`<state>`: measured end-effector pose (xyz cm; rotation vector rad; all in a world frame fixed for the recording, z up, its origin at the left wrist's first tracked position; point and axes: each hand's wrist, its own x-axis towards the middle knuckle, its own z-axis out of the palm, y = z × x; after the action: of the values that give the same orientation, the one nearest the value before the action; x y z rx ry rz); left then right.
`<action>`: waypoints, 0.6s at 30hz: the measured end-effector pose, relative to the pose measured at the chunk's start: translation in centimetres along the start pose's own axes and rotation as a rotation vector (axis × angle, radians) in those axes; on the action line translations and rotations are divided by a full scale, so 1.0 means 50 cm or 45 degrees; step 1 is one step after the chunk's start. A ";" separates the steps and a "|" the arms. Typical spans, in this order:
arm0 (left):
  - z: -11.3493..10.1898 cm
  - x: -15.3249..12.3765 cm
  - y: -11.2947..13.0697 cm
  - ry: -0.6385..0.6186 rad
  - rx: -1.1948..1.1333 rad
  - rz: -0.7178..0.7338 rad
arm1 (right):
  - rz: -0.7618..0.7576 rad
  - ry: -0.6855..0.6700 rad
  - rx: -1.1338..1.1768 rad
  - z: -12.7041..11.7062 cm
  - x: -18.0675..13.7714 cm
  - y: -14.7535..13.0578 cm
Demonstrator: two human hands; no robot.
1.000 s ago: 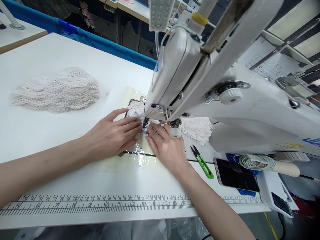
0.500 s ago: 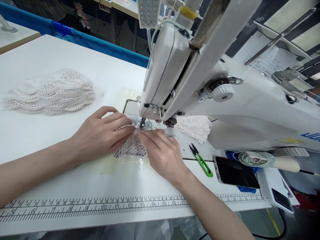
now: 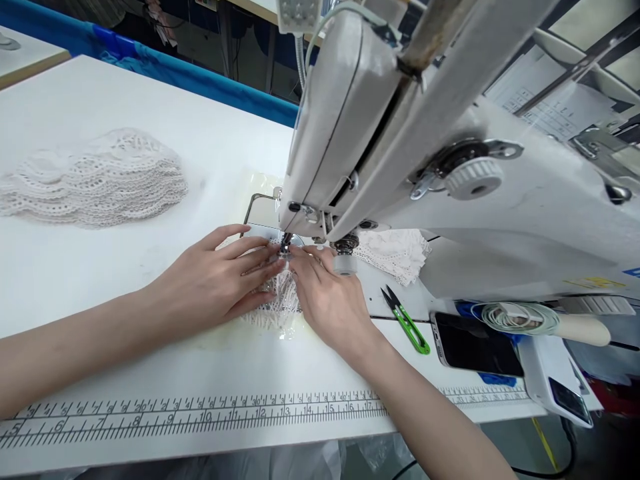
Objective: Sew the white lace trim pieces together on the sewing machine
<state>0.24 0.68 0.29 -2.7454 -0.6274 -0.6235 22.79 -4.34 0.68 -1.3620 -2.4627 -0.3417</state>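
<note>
Touching lace (image 3: 281, 300) between them, the left hand (image 3: 217, 277) is resting with fingers spread and the right hand (image 3: 333, 297) with fingers gathered, any pinch hidden, seemingly to hold it flat by the foot (image 3: 285, 245), while snips (image 3: 409, 326) are lying just right of both, likely for reach.

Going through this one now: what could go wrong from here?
The left hand and right hand are both close beside the presser foot, so a finger might get pinched.
The lace fabric looks gathered and could bunch or feed crookedly.
The green snips lie near the right hand, tips apart, and could nick it.
</note>
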 end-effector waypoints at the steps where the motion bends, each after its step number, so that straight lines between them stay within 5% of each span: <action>1: 0.000 0.000 0.002 -0.007 0.006 -0.004 | -0.001 0.003 -0.013 0.001 0.000 0.000; 18: 0.005 0.002 0.017 0.024 0.047 -0.072 | 0.051 -0.078 -0.060 0.000 0.000 0.002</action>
<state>0.81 0.04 0.00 -2.6928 -0.7076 -0.6427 22.89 -4.31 0.69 -1.4591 -2.4877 -0.3556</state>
